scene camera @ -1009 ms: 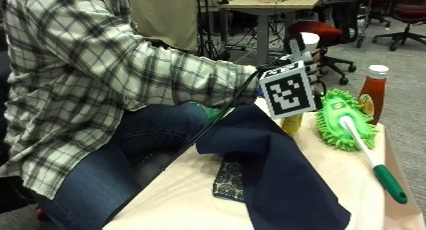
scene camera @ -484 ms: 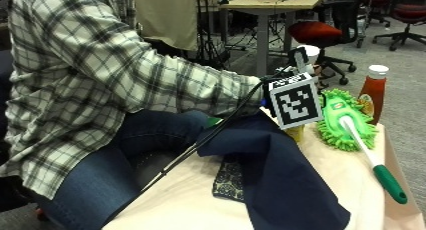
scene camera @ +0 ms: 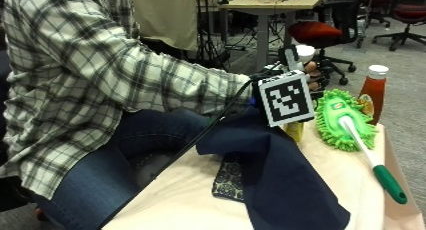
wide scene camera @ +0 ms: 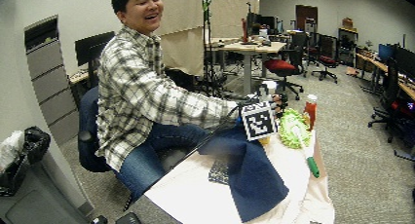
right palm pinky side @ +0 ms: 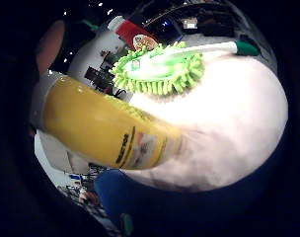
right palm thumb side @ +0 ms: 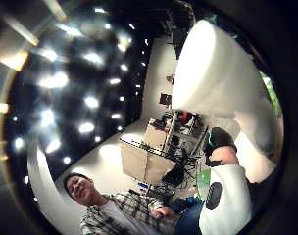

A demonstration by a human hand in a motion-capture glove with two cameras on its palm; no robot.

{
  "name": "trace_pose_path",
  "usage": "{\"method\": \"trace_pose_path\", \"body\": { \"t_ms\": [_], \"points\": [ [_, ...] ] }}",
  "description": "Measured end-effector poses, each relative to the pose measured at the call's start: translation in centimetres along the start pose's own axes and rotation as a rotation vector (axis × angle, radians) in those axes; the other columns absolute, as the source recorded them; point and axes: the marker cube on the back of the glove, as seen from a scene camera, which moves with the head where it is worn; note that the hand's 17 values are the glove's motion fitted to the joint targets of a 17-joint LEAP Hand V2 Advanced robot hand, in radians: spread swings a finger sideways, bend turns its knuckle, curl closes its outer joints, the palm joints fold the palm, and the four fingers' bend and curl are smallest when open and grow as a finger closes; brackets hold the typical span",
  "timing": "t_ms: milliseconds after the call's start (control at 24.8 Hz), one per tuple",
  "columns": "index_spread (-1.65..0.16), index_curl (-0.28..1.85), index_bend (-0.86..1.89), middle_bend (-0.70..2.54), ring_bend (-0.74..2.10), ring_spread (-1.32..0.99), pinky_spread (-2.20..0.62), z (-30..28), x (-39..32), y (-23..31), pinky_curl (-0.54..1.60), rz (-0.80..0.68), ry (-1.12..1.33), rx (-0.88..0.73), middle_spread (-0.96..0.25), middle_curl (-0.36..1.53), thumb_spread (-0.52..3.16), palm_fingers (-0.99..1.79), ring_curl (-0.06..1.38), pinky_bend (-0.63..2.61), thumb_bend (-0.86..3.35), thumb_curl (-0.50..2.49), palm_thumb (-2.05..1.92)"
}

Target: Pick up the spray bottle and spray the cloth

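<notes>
Tabletop (scene camera: 313, 190), pale cream and draped, fills the lower part of the outside view, and beyond it I see grey carpet, a desk (scene camera: 273, 0) and a red office chair (scene camera: 313, 31) toward twelve o'clock. From nine o'clock my plaid sleeve (scene camera: 133, 75) reaches across to my gloved right hand (scene camera: 303, 70), whose fingers are curled round the neck of the spray bottle (scene camera: 293, 130); bare fingertips show at the white head. The bottle stands at about one o'clock from the dark blue cloth (scene camera: 279, 175), its yellow body touching the cloth's upper edge and mostly hidden behind my hand. In the little finger side palm view the bottle (right palm pinky side: 100, 126) looks glossy yellow with a printed label and a pale collar at one end, close against my palm. The cloth hangs down toward six o'clock, partly covering a patterned dark pad (scene camera: 229, 177). At three o'clock lies a green fluffy duster (scene camera: 343, 120), its white handle with a green grip running toward five o'clock, and just behind it stands a red sauce bottle (scene camera: 373, 92) with a white cap.
</notes>
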Motion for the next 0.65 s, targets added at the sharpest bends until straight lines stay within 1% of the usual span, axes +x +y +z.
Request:
{"method": "trace_pose_path", "body": {
  "t_ms": [242,363,484,646],
  "points": [
    [-0.31,0.27,0.05,0.16,0.41,-0.10,0.15,-2.0,-3.0,2.2,0.42,-0.060,-0.009,0.006,-0.09,0.43,0.67,0.14,0.44,0.39,-0.05,0.68,0.98],
    [-0.34,0.26,0.08,0.17,0.37,-0.06,0.16,-3.7,-4.0,4.2,0.41,-0.110,0.073,-0.006,-0.09,0.41,0.71,0.02,0.41,0.39,-0.04,0.67,0.96],
    [-0.35,0.25,0.12,0.17,0.36,-0.04,0.16,-5.8,-4.6,7.0,0.39,-0.150,0.167,-0.028,-0.09,0.39,0.73,-0.02,0.39,0.38,-0.03,0.66,0.95],
    [-0.36,0.24,0.12,0.17,0.34,-0.03,0.15,-7.5,-5.7,9.8,0.38,-0.165,0.170,-0.039,-0.09,0.37,0.76,-0.03,0.36,0.38,-0.03,0.65,0.94]
  ]
}}
